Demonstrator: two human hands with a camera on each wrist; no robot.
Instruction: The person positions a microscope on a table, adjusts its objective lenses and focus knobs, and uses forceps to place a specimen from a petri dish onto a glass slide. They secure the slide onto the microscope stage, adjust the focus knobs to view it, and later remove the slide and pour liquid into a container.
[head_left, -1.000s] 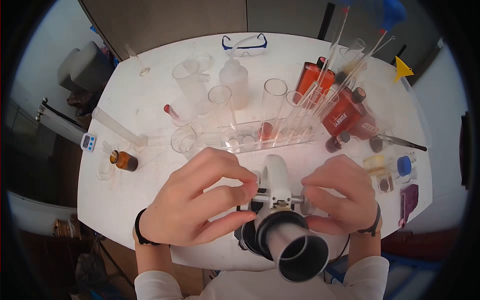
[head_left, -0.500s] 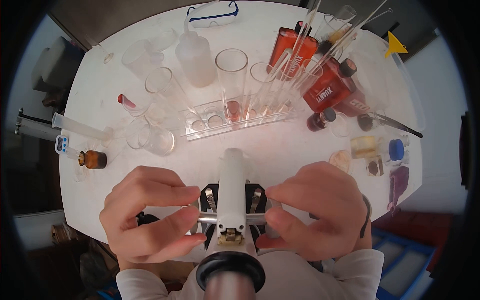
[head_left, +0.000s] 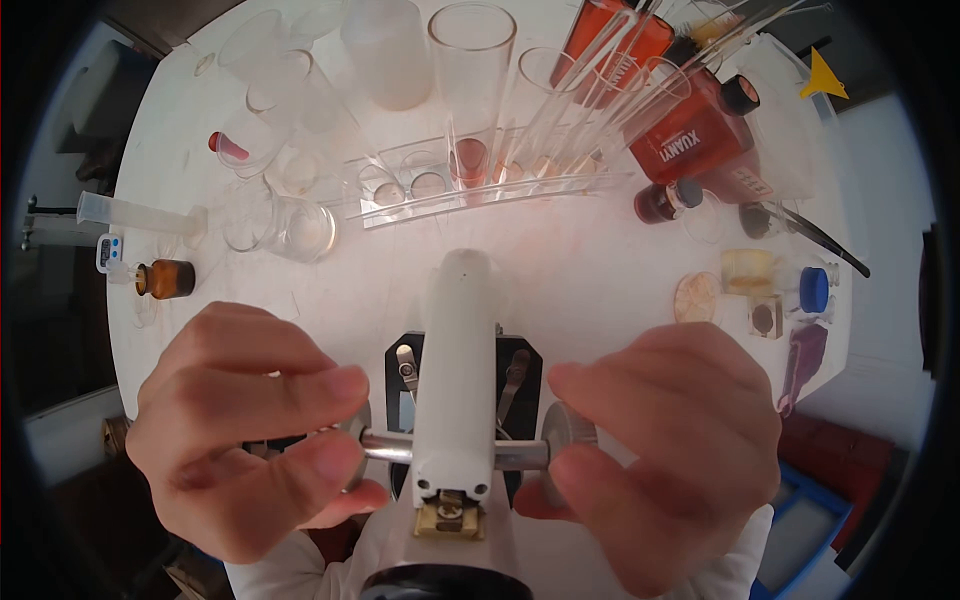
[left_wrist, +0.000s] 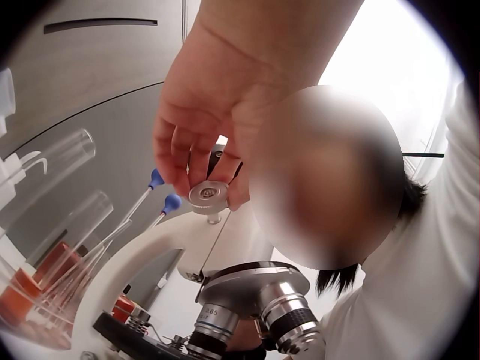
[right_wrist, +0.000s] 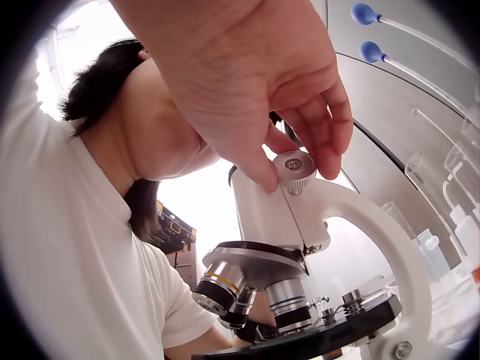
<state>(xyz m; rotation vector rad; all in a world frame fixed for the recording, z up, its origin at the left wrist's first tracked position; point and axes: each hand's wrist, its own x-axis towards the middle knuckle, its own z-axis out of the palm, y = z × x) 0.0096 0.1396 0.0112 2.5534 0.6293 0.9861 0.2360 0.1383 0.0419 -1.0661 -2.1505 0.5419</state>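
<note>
A white microscope [head_left: 460,350] with a black stage [head_left: 520,385] stands at the table's near edge. Its left focus knob [left_wrist: 208,195] is pinched between the thumb and fingers of my left hand [head_left: 250,430]. On the other side my right hand [head_left: 670,450] grips the right knob [right_wrist: 294,166] by its rim, thumb opposite the fingers. A metal shaft [head_left: 522,455] joins the knobs through the arm. Below the head, the objective lenses [right_wrist: 289,304] hang over the stage in the right wrist view. The eyepiece tube is mostly cut off at the bottom of the head view.
Beyond the microscope stands a clear rack [head_left: 490,195] with glass tubes. Red bottles [head_left: 690,135] and a small dark bottle [head_left: 665,202] are at the back right. Glass beakers [head_left: 308,232] and a brown bottle [head_left: 170,279] stand left. A blue-capped jar [head_left: 813,290] is right.
The head view has moved closer over the microscope, which now appears larger and upright in it. Both hands remain on the knobs, and the eyepiece has slid toward the bottom edge.
</note>
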